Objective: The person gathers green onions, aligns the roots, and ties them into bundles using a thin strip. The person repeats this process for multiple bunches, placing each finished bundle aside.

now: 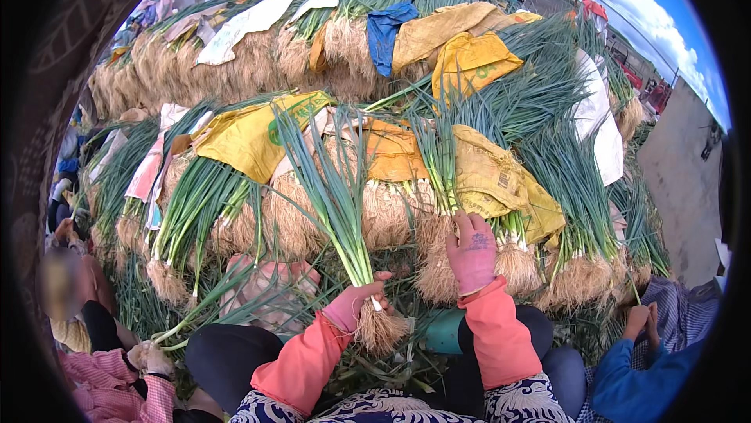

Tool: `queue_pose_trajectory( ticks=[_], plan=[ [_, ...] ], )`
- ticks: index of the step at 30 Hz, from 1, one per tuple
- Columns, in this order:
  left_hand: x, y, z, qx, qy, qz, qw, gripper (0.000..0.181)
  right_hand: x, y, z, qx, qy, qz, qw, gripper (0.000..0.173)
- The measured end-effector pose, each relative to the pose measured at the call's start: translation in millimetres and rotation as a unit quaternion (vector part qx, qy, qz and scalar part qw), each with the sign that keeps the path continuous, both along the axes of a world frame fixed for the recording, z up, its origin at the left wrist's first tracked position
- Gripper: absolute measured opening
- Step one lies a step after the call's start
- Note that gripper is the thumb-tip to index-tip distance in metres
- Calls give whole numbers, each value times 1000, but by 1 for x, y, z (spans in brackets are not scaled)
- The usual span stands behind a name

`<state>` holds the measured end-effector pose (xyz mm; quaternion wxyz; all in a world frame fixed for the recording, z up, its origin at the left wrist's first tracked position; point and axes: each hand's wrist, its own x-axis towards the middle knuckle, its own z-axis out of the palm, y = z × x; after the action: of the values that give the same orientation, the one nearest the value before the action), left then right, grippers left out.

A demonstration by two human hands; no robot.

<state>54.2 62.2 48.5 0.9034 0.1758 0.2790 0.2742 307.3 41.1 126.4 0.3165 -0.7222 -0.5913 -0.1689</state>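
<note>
My left hand, in a pink glove, is closed round the white stems of a bunch of green onions. Their leaves point up and away, and their pale roots hang below my fist. My right hand, also gloved in pink, rests with bent fingers at the stem bases of another bunch, which lies upright against the pile. Whether the right fingers grip those stems cannot be told. Yellow woven sacks and an orange sack cover parts of the pile about them.
A second long pile of onions with roots outward runs behind, partly under sacks and cloths. A co-worker's gloved hands hold onions at the lower left. Another person's hands are at the right. Loose leaves and a pinkish sack lie before me.
</note>
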Motion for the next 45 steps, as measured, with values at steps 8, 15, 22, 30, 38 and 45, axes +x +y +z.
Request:
queue_pose_trajectory(
  ticks=[8,15,22,30,38,45],
  plan=[
    [-27,4,0,39,-97,43,994,24,57,59,30,94,450,27,888,35],
    [-27,2,43,55,-19,92,994,16,-39,-3,65,143,413,135,889,29],
    [-44,-21,14,108,127,73,983,20,-114,-64,-95,-173,551,171,799,34],
    [-32,-44,-21,87,155,22,984,33,-90,-48,-78,-190,556,136,798,24],
    [-36,-60,18,163,149,-35,975,27,-73,8,-85,-182,498,98,842,22],
    [-43,-44,-5,-5,75,69,995,29,-76,-65,-5,-8,789,230,570,14]
  ],
)
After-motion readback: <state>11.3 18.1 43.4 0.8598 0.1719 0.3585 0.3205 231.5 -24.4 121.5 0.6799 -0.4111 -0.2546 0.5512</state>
